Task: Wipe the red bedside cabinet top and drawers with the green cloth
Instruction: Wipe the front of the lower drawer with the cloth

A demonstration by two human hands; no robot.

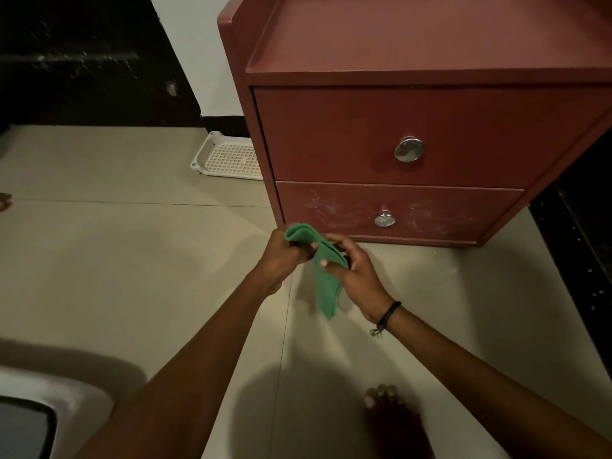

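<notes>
Setting: a home, most likely a bedroom. Evidence: a red cabinet (414,134) of bedside size with two drawers and round metal knobs (409,149) stands on a floor (132,260) of large pale tiles, against a white wall (195,44). A white plastic basket (225,157) lies on the floor at the cabinet's left rear corner. A bare foot (390,412) rests on the tiles. Lighting dim, domestic.

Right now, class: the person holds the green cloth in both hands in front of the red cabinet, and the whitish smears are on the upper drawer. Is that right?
Not quite. The head view shows the whitish smears on the lower drawer, not the upper drawer. The rest stands: both hands, left hand and right hand, hold the green cloth before the red cabinet.
</notes>
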